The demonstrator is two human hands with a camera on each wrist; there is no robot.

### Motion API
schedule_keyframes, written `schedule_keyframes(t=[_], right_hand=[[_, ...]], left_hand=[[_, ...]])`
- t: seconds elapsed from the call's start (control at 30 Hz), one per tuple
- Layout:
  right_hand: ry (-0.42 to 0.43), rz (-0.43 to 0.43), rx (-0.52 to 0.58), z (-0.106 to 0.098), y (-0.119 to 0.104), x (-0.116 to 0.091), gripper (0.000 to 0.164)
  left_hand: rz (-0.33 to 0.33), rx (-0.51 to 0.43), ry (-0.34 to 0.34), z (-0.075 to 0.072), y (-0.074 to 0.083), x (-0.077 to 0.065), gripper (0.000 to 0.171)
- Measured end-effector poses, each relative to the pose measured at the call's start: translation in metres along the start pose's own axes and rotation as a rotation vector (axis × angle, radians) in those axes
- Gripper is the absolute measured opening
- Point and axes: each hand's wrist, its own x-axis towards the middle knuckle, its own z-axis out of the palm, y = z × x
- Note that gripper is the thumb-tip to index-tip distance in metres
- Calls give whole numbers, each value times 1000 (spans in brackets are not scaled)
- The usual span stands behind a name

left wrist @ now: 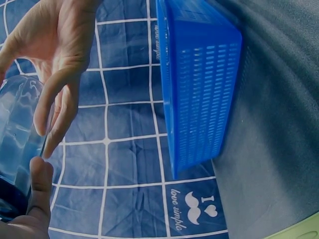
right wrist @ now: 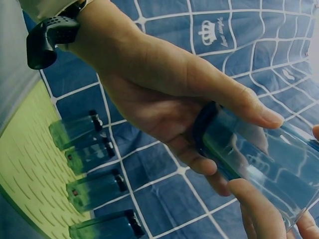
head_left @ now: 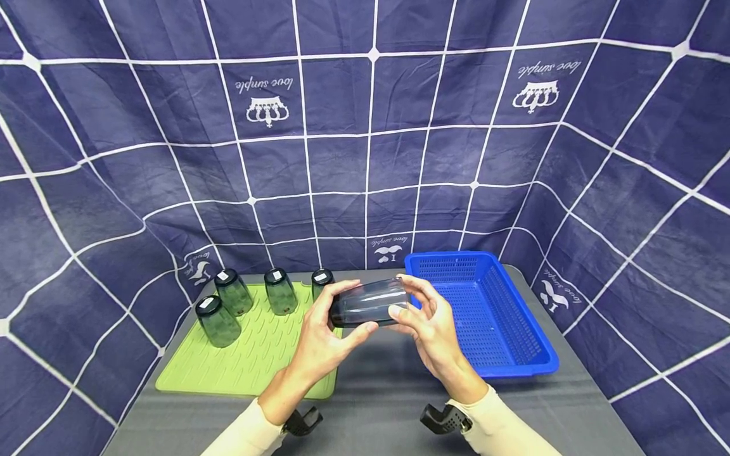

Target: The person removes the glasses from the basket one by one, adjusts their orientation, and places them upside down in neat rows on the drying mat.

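A clear, bluish drinking glass (head_left: 371,303) lies sideways in the air between both hands, over the grey table. My left hand (head_left: 322,342) grips its thick dark base end, with the thumb along the near side. At the other end, my right hand (head_left: 433,326) holds the glass near the rim, its thumb on the near wall and its fingers behind. The left wrist view shows the right hand (left wrist: 60,59) across from the left thumb (left wrist: 40,184). In the right wrist view the left palm lies behind the dark base of the glass (right wrist: 259,159).
On the left, a green ridged drying mat (head_left: 256,364) carries several upturned glasses (head_left: 219,323) with small white labels on their bases. To the right stands a blue perforated plastic basket (head_left: 538,367). A blue checked cloth (head_left: 336,164) hangs behind and around the table.
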Motion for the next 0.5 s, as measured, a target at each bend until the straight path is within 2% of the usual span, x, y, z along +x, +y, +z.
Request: schedule_keyframes(t=[0.33, 0.5], right_hand=[[-14, 27, 12, -4, 0, 0, 66], [-25, 35, 16, -5, 0, 0, 69]], left_hand=[[-17, -25, 17, 3, 1, 0, 76], [-4, -15, 22, 3, 4, 0, 76]])
